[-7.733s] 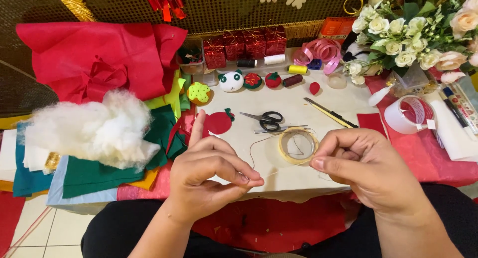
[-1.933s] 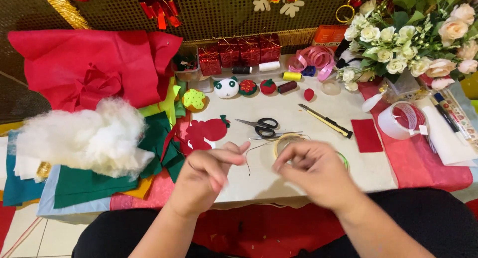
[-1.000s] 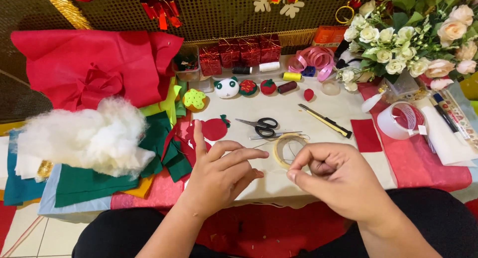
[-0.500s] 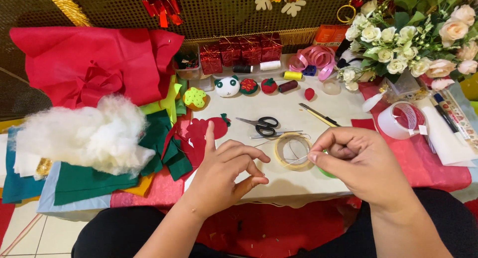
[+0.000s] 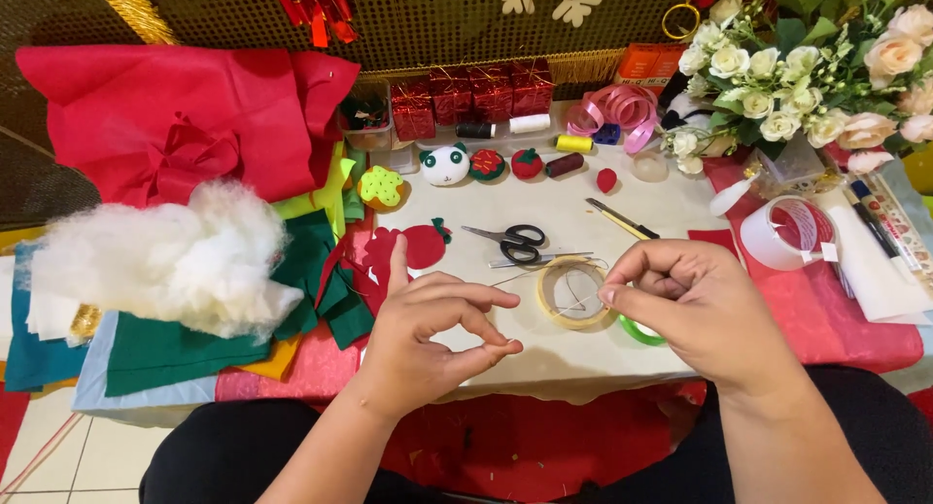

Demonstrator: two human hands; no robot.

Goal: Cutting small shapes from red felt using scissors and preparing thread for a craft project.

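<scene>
1. Your left hand (image 5: 432, 344) hangs over the near edge of the pale worktop (image 5: 544, 339), thumb and forefinger pinched tip to tip — what they hold is too fine to make out, probably the thread's end.
2. Your right hand (image 5: 695, 305) is pinched likewise, apparently on a thin pale thread (image 5: 544, 271) that runs leftward above the worktop.
3. Beneath it lies a flat yellowish ring of tape (image 5: 573, 292); black-handled scissors (image 5: 510, 242) lie just beyond, a red felt apple shape (image 5: 423, 244) to their left.
4. Judgement: threading or knotting is in hand — a needle, if present, cannot be seen.
5. The next move calls for steady tension and close fingertip alignment.
</scene>
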